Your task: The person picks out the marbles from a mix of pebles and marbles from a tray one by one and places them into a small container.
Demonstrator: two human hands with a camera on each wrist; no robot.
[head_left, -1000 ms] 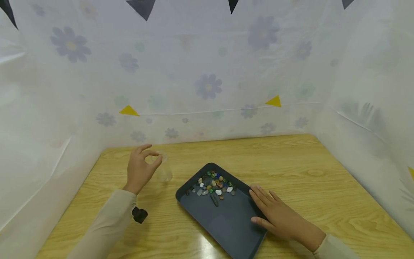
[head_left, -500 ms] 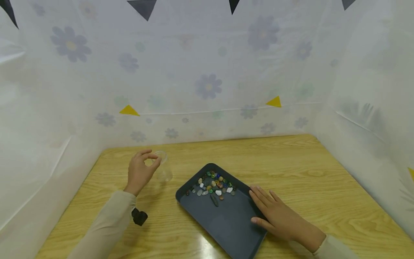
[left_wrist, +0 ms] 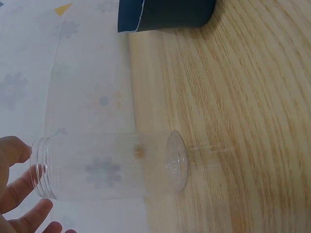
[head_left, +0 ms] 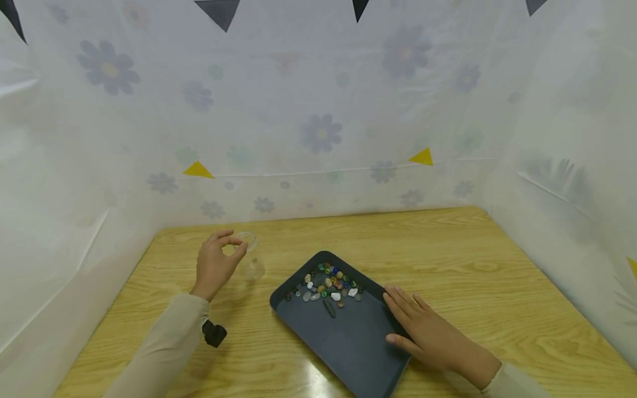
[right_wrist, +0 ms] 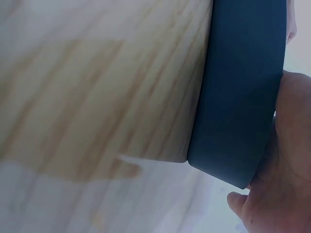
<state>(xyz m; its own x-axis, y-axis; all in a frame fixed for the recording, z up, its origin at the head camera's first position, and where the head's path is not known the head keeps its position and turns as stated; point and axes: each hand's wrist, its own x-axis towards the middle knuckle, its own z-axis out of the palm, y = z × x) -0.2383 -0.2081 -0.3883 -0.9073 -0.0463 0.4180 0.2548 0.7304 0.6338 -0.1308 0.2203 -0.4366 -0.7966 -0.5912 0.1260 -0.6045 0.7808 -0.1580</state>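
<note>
A clear jar [head_left: 254, 270] stands upright on the table, left of a dark tray [head_left: 353, 342]. At its mouth is my left hand [head_left: 215, 265], thumb and index finger close together at the rim. In the left wrist view, the thumb and index fingertips lie slightly apart at the threaded neck of the jar [left_wrist: 112, 167], nothing visible between them. A small blurred brown stone [left_wrist: 139, 152] shows inside the jar, above its base. My right hand [head_left: 430, 331] rests flat with straight fingers on the tray's right rim, thumb over the inside.
Several coloured pebbles and glass beads [head_left: 328, 282] lie grouped at the tray's far end, with a long dark stone [head_left: 330, 307] nearer. The wooden table [head_left: 398, 237] is enclosed by white flowered sheets [head_left: 318, 99] at the back and sides.
My left hand has lowered slightly to the jar's mouth, and its index finger and thumb have let go of the small brown stone, now inside the jar. The right hand and tray have stayed still.
</note>
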